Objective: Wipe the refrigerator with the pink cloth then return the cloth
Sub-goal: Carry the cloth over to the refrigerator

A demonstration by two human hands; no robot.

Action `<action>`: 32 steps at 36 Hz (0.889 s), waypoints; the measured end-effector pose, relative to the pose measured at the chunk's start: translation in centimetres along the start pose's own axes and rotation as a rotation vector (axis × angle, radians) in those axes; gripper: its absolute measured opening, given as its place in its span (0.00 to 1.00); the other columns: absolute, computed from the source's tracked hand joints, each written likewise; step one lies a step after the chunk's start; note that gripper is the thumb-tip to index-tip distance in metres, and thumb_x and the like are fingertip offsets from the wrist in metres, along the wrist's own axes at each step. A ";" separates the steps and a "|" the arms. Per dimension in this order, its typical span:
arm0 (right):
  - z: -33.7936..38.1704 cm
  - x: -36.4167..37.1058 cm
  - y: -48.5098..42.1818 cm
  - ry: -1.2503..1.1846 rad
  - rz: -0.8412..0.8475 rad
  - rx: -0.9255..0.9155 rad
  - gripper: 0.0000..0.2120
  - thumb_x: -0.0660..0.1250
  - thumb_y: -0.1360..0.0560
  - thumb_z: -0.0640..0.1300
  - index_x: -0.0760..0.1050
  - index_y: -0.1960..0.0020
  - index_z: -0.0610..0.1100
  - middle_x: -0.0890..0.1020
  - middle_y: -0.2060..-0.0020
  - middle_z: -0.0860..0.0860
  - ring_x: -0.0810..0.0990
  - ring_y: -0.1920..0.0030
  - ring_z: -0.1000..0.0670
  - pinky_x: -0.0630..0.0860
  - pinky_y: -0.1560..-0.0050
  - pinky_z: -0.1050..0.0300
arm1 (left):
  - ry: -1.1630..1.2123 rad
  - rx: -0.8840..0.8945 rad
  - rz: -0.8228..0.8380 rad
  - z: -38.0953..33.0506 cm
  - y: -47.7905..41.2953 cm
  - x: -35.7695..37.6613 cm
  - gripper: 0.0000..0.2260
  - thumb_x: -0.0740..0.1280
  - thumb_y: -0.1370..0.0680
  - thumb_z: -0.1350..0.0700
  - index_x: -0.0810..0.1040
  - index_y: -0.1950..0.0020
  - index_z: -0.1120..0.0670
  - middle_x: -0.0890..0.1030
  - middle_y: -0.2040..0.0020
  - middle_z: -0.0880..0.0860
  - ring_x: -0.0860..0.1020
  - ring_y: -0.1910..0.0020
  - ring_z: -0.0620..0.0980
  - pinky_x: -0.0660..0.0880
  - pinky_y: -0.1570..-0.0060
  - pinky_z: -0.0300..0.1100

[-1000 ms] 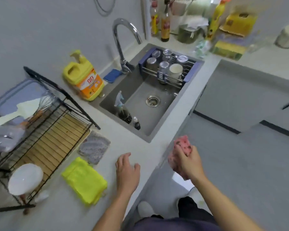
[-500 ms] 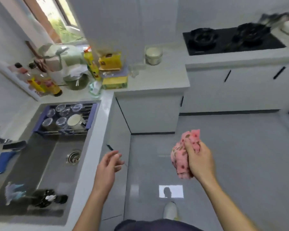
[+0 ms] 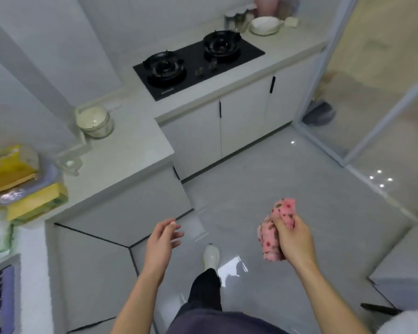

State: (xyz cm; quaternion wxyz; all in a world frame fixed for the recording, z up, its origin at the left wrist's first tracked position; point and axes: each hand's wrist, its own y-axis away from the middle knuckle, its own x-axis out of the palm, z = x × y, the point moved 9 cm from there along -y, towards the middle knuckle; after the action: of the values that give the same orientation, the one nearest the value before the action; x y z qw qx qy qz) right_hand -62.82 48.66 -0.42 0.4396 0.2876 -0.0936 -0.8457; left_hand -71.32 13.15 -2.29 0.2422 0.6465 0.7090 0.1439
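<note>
At the far left of the frame we are seeing yellow packets on the countertop, with a black gas hob at upper centre. Lower centre, our left hand is hanging free, fingers loosely spread and holding nothing. Right of it, our right hand is gripping the pink cloth, bunched in curled fingers above the floor. We are judging it light, soft and floppy, best held bunched at its middle so no corner is trailing.

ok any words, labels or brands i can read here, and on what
No text is legible.
black glass gas hob: small pale mark near its front edge, too blurred to read.
yellow packets on the counter: dark print, too blurred to read.
</note>
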 end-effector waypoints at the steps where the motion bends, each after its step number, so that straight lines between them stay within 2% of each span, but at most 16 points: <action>1: 0.2 -0.2 -0.8 -0.011 -0.025 0.010 0.11 0.67 0.17 0.49 0.80 0.55 0.44 0.86 0.59 0.49 0.83 0.61 0.55 0.72 0.68 0.64 | -0.014 0.003 0.030 -0.7 -1.4 1.0 0.08 0.64 0.14 0.56 0.81 0.39 0.53 0.85 0.43 0.56 0.84 0.45 0.57 0.80 0.40 0.54; 3: 0.5 -0.3 -2.3 -0.040 -0.070 0.035 0.11 0.67 0.17 0.50 0.80 0.54 0.44 0.84 0.59 0.52 0.83 0.57 0.54 0.71 0.67 0.66 | -0.053 0.002 0.090 -2.1 -4.2 2.8 0.09 0.64 0.14 0.55 0.81 0.38 0.52 0.85 0.43 0.54 0.84 0.44 0.56 0.80 0.39 0.54; 7: 1.8 -0.6 -5.2 -0.087 -0.169 0.065 0.11 0.68 0.17 0.52 0.78 0.55 0.48 0.83 0.59 0.55 0.82 0.56 0.54 0.73 0.59 0.59 | -0.132 0.008 0.192 -4.9 -10.4 6.1 0.08 0.64 0.14 0.54 0.81 0.39 0.51 0.85 0.43 0.55 0.85 0.45 0.56 0.80 0.37 0.56; 10: 2.7 -1.0 -7.3 -0.108 -0.220 0.090 0.09 0.69 0.18 0.51 0.77 0.56 0.50 0.83 0.59 0.55 0.82 0.55 0.53 0.72 0.56 0.54 | -0.176 0.001 0.248 -7.0 -14.3 8.7 0.07 0.64 0.14 0.54 0.82 0.41 0.51 0.85 0.45 0.57 0.84 0.45 0.57 0.80 0.39 0.55; 15: 3.3 -1.9 -10.3 -0.165 -0.303 0.124 0.09 0.70 0.18 0.52 0.80 0.54 0.49 0.85 0.58 0.53 0.84 0.55 0.54 0.76 0.55 0.54 | -0.238 0.008 0.349 -10.4 -19.4 13.8 0.07 0.65 0.15 0.56 0.82 0.41 0.53 0.84 0.43 0.60 0.84 0.46 0.58 0.79 0.39 0.57; 19: 2.8 -3.2 -11.6 -0.208 -0.360 0.170 0.07 0.70 0.18 0.49 0.80 0.53 0.48 0.86 0.57 0.53 0.84 0.54 0.54 0.77 0.57 0.58 | -0.262 -0.007 0.375 -11.8 -21.2 17.4 0.08 0.65 0.15 0.55 0.82 0.40 0.53 0.85 0.43 0.57 0.84 0.46 0.58 0.80 0.41 0.55; 23: 2.9 -5.4 -14.1 -0.252 -0.406 0.211 0.05 0.70 0.17 0.48 0.82 0.51 0.48 0.86 0.56 0.53 0.84 0.55 0.56 0.77 0.58 0.61 | -0.269 -0.022 0.422 -13.6 -22.6 22.4 0.07 0.64 0.14 0.57 0.81 0.41 0.56 0.84 0.44 0.59 0.83 0.49 0.57 0.79 0.44 0.53; 28: 2.4 -8.7 -18.4 -0.288 -0.464 0.251 0.09 0.70 0.17 0.49 0.82 0.51 0.44 0.87 0.56 0.51 0.86 0.54 0.53 0.82 0.54 0.55 | -0.295 -0.006 0.483 -15.8 -24.0 29.4 0.07 0.64 0.15 0.57 0.80 0.41 0.56 0.84 0.44 0.58 0.83 0.48 0.57 0.78 0.42 0.53; 32: 2.9 -12.5 -22.3 -0.300 -0.492 0.234 0.09 0.67 0.16 0.48 0.80 0.53 0.48 0.85 0.57 0.53 0.84 0.55 0.54 0.82 0.52 0.52 | -0.308 0.017 0.523 -17.6 -24.8 35.9 0.08 0.64 0.14 0.58 0.80 0.39 0.57 0.84 0.43 0.59 0.84 0.48 0.58 0.79 0.47 0.50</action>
State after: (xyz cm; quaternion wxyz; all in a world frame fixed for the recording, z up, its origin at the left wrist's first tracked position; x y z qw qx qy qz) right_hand -74.27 71.67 -2.21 0.1669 0.2222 -0.1816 -0.9433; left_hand -103.36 47.42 -5.99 0.2962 0.8233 0.4747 0.0960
